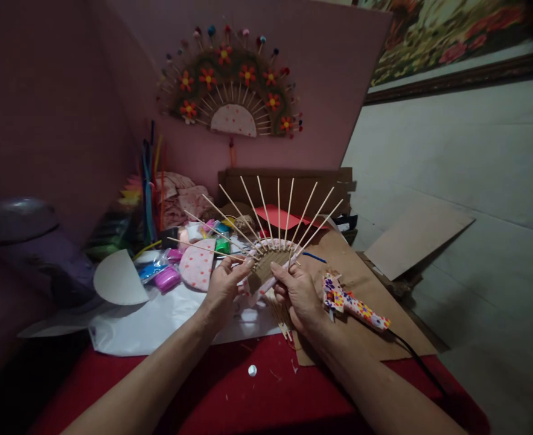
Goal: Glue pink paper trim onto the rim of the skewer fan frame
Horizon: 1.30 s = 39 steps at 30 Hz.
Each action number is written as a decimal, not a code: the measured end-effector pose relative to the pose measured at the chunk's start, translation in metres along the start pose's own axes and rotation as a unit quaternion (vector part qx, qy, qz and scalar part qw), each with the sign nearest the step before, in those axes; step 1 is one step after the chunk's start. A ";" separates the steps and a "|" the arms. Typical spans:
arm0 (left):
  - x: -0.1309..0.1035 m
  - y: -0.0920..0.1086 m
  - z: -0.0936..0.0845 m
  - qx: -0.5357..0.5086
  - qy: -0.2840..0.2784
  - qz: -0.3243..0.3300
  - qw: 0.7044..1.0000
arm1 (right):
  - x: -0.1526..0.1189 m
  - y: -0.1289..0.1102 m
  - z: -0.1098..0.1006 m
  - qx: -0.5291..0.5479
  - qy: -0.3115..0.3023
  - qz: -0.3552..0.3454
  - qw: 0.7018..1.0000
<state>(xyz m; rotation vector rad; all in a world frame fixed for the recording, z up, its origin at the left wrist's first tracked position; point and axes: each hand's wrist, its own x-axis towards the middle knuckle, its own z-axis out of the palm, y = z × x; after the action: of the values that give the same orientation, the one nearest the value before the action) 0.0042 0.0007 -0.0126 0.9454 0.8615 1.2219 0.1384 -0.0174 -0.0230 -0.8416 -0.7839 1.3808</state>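
Head view: holding the fan [268,269] above the tabletop [203,393], clamped on one side by the left hand [224,287] beside the lowest stick [194,245] and on the other side by the right hand [299,296], seemingly to leave the other sticks [279,205] free to spread upward. Turned with bare brown face toward the camera, perhaps to keep the inner stick ends in sight. Note also the glue gun [361,309], lying on cardboard [352,260] near the right hand, probably for easy reach and for keeping glue off the tabletop.
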 end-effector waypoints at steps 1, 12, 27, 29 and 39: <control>0.000 0.000 0.000 0.022 0.009 0.001 1.000 | 0.000 0.000 0.000 0.003 0.002 0.002 1.000; -0.005 -0.009 0.006 0.196 0.006 0.190 0.962 | 0.002 -0.002 0.000 0.072 0.007 0.006 0.997; 0.016 0.003 -0.021 0.025 0.186 0.208 0.960 | 0.001 -0.007 -0.007 0.094 0.033 -0.012 0.995; 0.016 0.002 -0.022 0.014 0.189 0.206 0.960 | 0.000 -0.008 -0.006 0.100 0.033 -0.014 0.994; -0.001 0.012 -0.007 0.016 0.070 0.137 0.988 | 0.000 -0.002 -0.006 0.082 0.032 -0.011 0.996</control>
<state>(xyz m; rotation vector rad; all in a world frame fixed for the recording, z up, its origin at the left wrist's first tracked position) -0.0067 0.0017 -0.0038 1.0389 0.8836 1.5291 0.1453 -0.0181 -0.0240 -0.7425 -0.6195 1.3719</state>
